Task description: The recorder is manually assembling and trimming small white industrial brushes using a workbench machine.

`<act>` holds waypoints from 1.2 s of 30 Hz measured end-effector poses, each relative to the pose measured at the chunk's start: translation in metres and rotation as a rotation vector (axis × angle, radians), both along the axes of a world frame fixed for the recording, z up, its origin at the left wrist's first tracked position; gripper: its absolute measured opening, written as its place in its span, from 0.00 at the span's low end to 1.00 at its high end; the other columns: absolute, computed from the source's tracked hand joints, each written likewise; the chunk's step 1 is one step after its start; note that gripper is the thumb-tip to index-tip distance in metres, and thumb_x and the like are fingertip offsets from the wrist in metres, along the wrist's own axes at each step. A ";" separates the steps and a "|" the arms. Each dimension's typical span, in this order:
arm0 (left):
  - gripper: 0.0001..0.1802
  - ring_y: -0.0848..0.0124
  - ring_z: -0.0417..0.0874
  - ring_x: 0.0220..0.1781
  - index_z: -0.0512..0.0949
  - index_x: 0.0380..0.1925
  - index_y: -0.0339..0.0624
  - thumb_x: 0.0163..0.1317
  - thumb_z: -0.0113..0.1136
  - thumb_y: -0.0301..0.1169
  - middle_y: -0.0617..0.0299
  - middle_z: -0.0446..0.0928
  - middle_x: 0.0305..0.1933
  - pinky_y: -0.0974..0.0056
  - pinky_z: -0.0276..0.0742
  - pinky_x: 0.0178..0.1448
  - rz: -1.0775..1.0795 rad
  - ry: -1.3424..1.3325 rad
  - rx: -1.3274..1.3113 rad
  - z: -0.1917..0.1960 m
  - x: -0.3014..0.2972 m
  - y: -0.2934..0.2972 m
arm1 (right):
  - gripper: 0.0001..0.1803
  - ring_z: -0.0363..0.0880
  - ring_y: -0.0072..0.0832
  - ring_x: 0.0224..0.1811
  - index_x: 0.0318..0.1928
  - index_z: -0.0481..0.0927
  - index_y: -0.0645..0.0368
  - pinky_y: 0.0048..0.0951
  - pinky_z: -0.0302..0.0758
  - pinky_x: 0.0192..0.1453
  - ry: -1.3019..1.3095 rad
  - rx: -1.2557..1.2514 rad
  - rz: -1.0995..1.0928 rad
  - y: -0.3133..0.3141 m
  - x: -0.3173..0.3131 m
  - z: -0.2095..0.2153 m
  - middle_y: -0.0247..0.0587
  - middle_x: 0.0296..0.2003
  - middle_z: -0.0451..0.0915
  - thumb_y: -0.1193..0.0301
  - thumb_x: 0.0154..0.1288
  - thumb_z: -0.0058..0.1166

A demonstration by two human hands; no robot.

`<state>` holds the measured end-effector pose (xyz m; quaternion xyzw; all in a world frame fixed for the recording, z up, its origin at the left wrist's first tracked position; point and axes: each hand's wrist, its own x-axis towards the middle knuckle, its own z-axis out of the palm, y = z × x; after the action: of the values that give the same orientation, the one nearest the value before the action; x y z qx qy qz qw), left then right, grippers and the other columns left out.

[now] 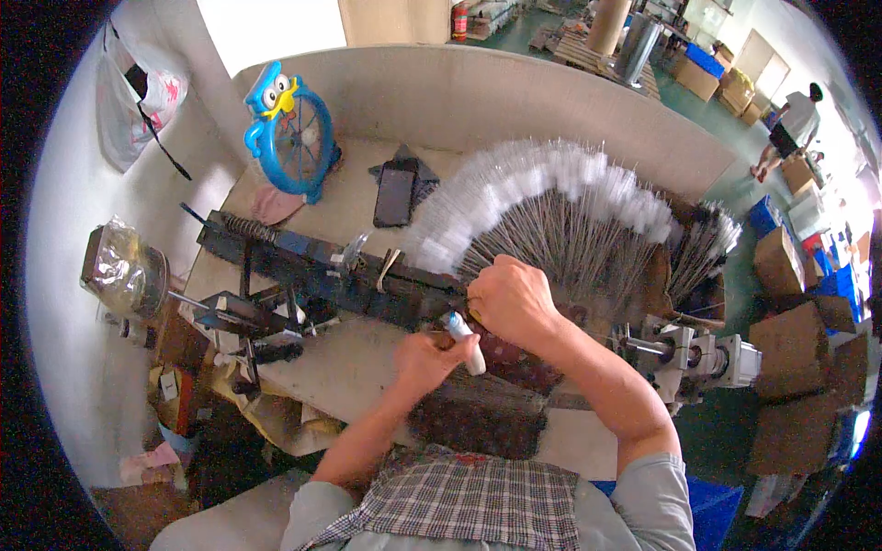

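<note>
A blue cartoon-faced fan (299,138) stands on the worktop (344,367), beyond and left of your left hand (427,361), whose fingers clamp a white tube (475,362), its blue tip near your right hand (512,298). That hand's fingers curl inward, though whether they grip anything cannot be told; white-tipped wire brushes (556,179) spread just beyond them, a metal-shafted machine (703,356) farther right.

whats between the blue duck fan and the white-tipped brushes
In the head view, a dark phone and crumpled dark material lie between the blue duck fan and white-tipped brushes.
</note>
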<state>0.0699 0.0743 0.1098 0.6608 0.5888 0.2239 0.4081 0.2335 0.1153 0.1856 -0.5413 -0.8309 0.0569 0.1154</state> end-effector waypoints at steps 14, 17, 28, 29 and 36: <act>0.11 0.75 0.74 0.21 0.65 0.25 0.43 0.55 0.59 0.28 0.65 0.70 0.21 0.66 0.73 0.27 0.237 -0.766 -0.140 -0.020 0.040 -0.020 | 0.09 0.77 0.38 0.33 0.36 0.75 0.56 0.37 0.75 0.35 0.371 0.151 0.124 -0.084 0.051 -0.022 0.40 0.31 0.76 0.74 0.51 0.50; 0.17 0.68 0.76 0.23 0.68 0.31 0.37 0.49 0.64 0.34 0.54 0.74 0.25 0.63 0.72 0.30 -0.160 0.076 0.185 -0.020 0.013 -0.011 | 0.12 0.77 0.39 0.33 0.39 0.73 0.57 0.38 0.76 0.35 0.376 0.119 0.138 -0.083 0.047 -0.044 0.42 0.31 0.75 0.77 0.51 0.48; 0.31 0.67 0.79 0.37 0.72 0.45 0.38 0.54 0.59 0.54 0.59 0.76 0.39 0.60 0.76 0.43 0.612 -0.404 -0.049 -0.051 -0.111 0.000 | 0.21 0.75 0.42 0.45 0.52 0.70 0.53 0.40 0.76 0.42 0.109 -0.072 -0.031 -0.026 0.015 -0.075 0.44 0.43 0.72 0.66 0.58 0.52; 0.32 0.68 0.78 0.38 0.72 0.46 0.38 0.54 0.58 0.55 0.59 0.76 0.40 0.60 0.76 0.43 0.726 -0.545 -0.106 -0.047 -0.124 -0.002 | 0.23 0.75 0.43 0.45 0.53 0.71 0.52 0.42 0.74 0.43 0.130 -0.062 -0.045 -0.025 0.014 -0.080 0.43 0.44 0.72 0.65 0.56 0.55; 0.19 0.72 0.67 0.18 0.73 0.21 0.42 0.57 0.55 0.47 0.65 0.66 0.15 0.63 0.65 0.23 0.814 -0.584 0.128 -0.044 -0.109 0.025 | 0.22 0.66 0.41 0.58 0.56 0.71 0.53 0.39 0.67 0.58 0.068 -0.116 -0.048 -0.023 0.050 -0.112 0.46 0.55 0.70 0.64 0.62 0.49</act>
<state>-0.0386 0.0989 0.0661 0.3112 0.6450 0.5761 0.3940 0.2836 0.0924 0.0734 -0.5645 -0.8087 0.1206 0.1133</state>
